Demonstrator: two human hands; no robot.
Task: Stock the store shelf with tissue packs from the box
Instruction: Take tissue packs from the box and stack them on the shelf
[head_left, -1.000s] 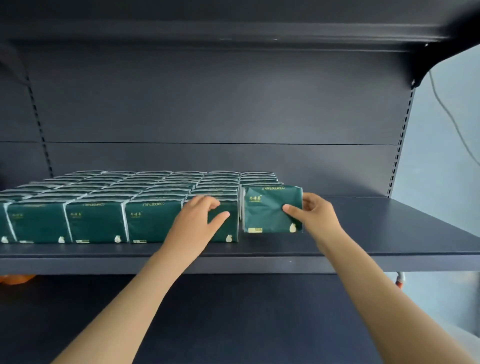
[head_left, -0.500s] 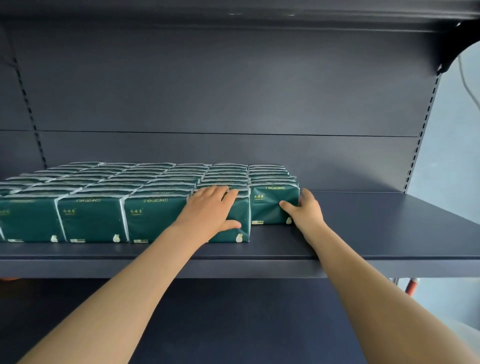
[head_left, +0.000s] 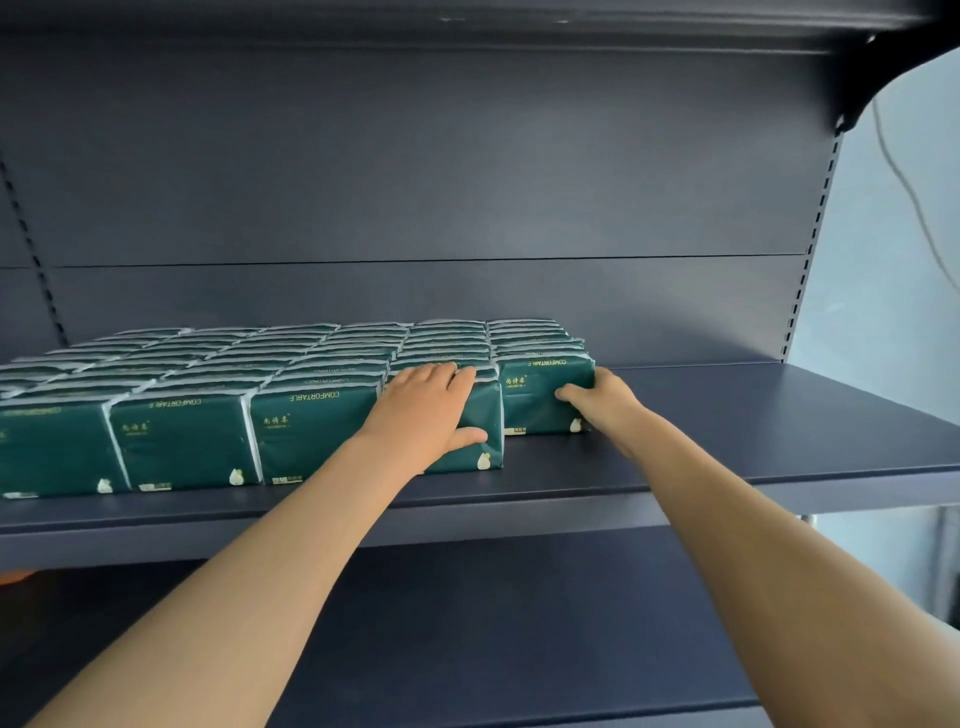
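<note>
- Nearest the aisle, under both forearms, a dark lower shelf (head_left: 519, 623) shows. The box is nowhere in view, so I can't tell how many packs it has left.
- Just beyond, the arms reach over the front lip of the shelf (head_left: 779, 467) being stocked.
- At the front row, the left hand (head_left: 426, 410) lies flat on the front pack (head_left: 491, 415). Its fingers are straight over the top edge and the thumb is spread across the green face. It grips nothing and seems only to steady that pack.
- Just right and slightly farther back, the right hand (head_left: 602, 402) grips the end pack (head_left: 540, 400), thumb on its face and fingers curled round its right end.
- That end pack stands upright on the shelf, touching its left neighbour. Its face sits back from the front row's line.
- Behind both hands, the tissue packs (head_left: 311, 353) stand in tight upright rows from the left edge of view to this last column, running back toward the back panel (head_left: 467, 182).
- By my reckoning the job is well along, with the left and middle of the shelf filled. What looks left is the slot in front of the end pack and the stretch of board to its right.
- Farthest right, a thin cable (head_left: 904, 182) hangs against the pale wall.
</note>
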